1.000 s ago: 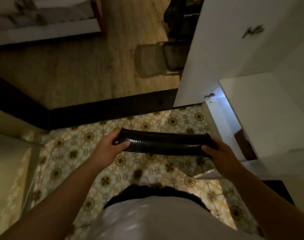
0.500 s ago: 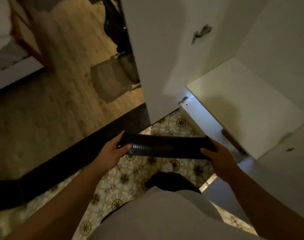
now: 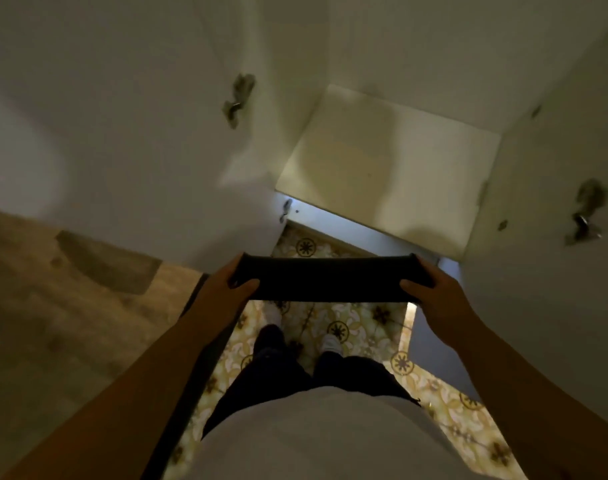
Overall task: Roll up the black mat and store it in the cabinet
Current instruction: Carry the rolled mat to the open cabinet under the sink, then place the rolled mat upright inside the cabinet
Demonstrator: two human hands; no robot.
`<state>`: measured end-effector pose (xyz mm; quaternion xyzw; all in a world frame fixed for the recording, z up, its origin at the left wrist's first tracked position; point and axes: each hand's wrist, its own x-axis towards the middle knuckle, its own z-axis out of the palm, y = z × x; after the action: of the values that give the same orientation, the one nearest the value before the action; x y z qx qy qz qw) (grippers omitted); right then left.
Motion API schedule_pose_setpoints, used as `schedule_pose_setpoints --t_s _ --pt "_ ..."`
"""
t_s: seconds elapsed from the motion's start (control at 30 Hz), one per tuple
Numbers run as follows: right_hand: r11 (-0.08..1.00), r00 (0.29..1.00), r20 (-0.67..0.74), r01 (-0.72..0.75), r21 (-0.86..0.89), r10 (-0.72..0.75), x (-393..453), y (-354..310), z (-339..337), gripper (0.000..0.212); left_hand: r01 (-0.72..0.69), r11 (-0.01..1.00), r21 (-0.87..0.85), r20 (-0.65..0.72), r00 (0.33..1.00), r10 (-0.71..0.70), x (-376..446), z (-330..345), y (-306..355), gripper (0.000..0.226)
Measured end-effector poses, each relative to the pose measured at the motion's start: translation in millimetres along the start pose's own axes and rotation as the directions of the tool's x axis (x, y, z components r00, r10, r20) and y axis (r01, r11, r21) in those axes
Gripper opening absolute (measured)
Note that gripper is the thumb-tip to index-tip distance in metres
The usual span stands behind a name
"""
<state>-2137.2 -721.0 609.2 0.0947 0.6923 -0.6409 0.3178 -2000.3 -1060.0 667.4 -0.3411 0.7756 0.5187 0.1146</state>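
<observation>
We hold the rolled black mat (image 3: 328,279) level in front of us, our left hand (image 3: 226,289) clamped on its left end and our right hand (image 3: 434,292) clamped on its right end. It hangs above the patterned tile floor (image 3: 306,247), just before the open cabinet's bare shelf (image 3: 392,168), between its two open doors.

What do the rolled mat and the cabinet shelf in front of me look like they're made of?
Mat: likely rubber or foam, matte black; it holds a tight roll between the left hand and right hand. Blur hides any texture.
Cabinet shelf: probably laminated board, smooth white with a faint sheen; flat, with crisp edges and metal hinges on the doors. The core material is not visible.
</observation>
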Motion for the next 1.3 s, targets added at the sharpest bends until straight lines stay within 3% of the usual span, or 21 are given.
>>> schedule_pose_setpoints --t_s 0.17,0.4,0.57,0.8,1.0,1.13,1.3 --pt "0.998 0.989 -0.144 -0.004 0.056 0.012 7.1 2.5 5.5 0.064 -0.022 0.999 -0.024 0.15 0.988 0.025 69.6 -4.0 13.1 0.066" --pt "0.987 0.957 -0.287 0.017 0.158 0.03 22.0 30.8 36.1 0.045 -0.024 0.999 -0.031 0.33 0.943 0.033 169.6 -7.3 4.1 0.064" --pt "0.967 0.937 -0.33 -0.031 0.254 0.116 66.3 67.6 41.0 0.056 0.021 0.998 -0.064 0.413 0.911 0.008 225.0 11.1 -15.3 0.055" --pt "0.952 0.91 -0.363 -0.096 0.29 0.202 181.5 162.4 36.6 0.05 0.077 0.996 -0.053 0.383 0.922 -0.051 329.4 78.3 -103.6 0.058" --pt "0.981 0.929 -0.348 -0.068 0.184 0.129 309.5 278.1 19.9 0.051 0.033 0.998 -0.054 0.319 0.948 -0.014 445.3 161.2 -208.7 0.06" --pt "0.982 0.937 -0.336 -0.034 0.187 0.096 387.8 336.2 11.7 0.048 0.009 0.996 -0.088 0.313 0.949 0.019 502.7 201.1 -259.9 0.061" --pt "0.96 0.961 -0.273 0.028 0.277 0.05 474.1 387.5 9.6 0.053 -0.032 0.976 -0.217 0.204 0.976 0.077 560.6 239.0 -299.9 0.06"
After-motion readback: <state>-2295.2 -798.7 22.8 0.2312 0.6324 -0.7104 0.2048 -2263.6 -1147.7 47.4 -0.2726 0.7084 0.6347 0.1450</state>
